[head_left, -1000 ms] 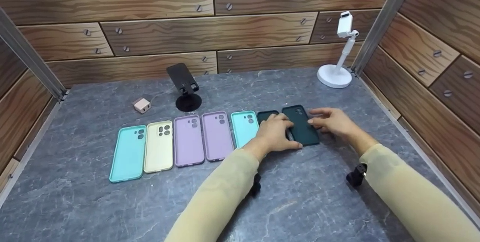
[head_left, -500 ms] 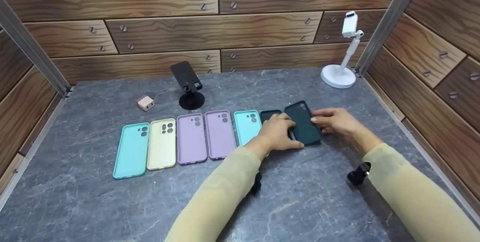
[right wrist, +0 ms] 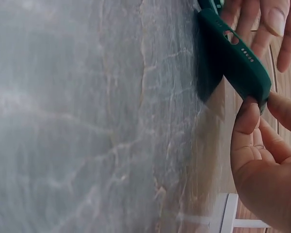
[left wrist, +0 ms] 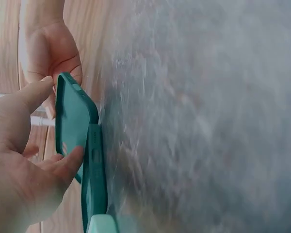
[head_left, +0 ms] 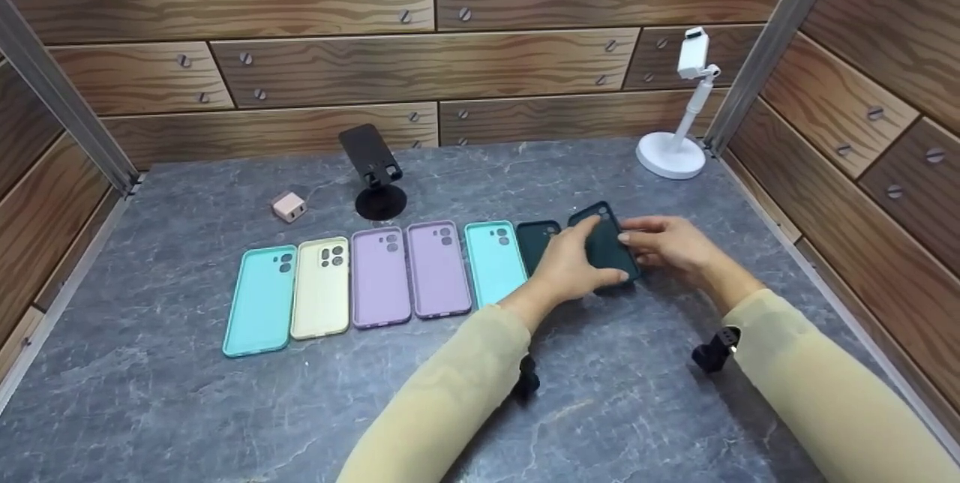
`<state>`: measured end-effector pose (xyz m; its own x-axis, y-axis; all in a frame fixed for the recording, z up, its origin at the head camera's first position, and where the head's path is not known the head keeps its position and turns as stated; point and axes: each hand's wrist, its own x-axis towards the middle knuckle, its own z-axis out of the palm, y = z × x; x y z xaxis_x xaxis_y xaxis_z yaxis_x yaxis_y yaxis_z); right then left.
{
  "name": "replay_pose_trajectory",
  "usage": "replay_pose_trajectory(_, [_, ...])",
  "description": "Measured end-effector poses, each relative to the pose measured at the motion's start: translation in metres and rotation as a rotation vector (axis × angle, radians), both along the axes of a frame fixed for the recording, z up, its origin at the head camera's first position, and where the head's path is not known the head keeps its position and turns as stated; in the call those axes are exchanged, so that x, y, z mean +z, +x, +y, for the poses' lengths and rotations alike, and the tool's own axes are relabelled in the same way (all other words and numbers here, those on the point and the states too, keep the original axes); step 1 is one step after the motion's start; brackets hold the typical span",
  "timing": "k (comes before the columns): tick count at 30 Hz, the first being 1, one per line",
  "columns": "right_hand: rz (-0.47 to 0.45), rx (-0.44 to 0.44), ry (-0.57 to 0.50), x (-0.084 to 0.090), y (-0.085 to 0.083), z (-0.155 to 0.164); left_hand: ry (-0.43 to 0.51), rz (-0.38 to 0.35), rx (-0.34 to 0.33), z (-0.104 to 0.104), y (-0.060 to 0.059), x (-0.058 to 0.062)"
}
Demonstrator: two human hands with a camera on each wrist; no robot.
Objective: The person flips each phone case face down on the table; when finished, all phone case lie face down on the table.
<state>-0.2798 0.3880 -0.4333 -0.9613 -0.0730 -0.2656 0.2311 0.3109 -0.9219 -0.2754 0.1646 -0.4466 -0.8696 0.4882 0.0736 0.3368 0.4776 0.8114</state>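
Six phone cases already lie flat in a row on the grey table (head_left: 187, 408), backs up and side by side: a teal case (head_left: 259, 300), a cream case (head_left: 321, 286), two lilac cases (head_left: 381, 276) (head_left: 437, 268), a second teal case (head_left: 493, 261) and a dark green case (head_left: 537, 243) at the right end. The seventh, another dark green phone case (head_left: 609, 243), is not yet down. It is tilted up off the table just right of the row, with its near edge low and seemingly touching or just beside the flat dark green one in the left wrist view, though blur makes the contact hard to judge.

Both hands hold it. The left hand (head_left: 574, 265) has its thumb on one edge and fingers curled over the face; the right hand (head_left: 667, 243) pinches the far corner between thumb and fingertips. What is left, by my reading, is to lay this last case flat in line.

Behind the row stand a black phone stand (head_left: 373, 168) and a small pink charger plug (head_left: 289, 207), and a white phone holder (head_left: 679, 123) stands in the far right corner; all are well apart from the open spot. Only the neighbouring case is close enough to get nudged.
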Motion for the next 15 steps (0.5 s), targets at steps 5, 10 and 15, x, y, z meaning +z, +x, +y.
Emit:
replay_pose_trajectory(5, [-0.025, 0.007, -0.059, 0.0037, 0.0018, -0.0036, 0.094, -0.085, 0.003, 0.0015, 0.0017, -0.0021])
replay_pose_trajectory(10, [-0.025, 0.036, -0.091, 0.0051, 0.0013, -0.0059, 0.155, -0.16, 0.0, 0.0031, 0.0056, -0.0014])
replay_pose_trajectory(15, [-0.026, 0.079, -0.124, 0.0056, 0.0012, -0.0064, 0.216, -0.188, 0.023, 0.0042, 0.0085, -0.0017])
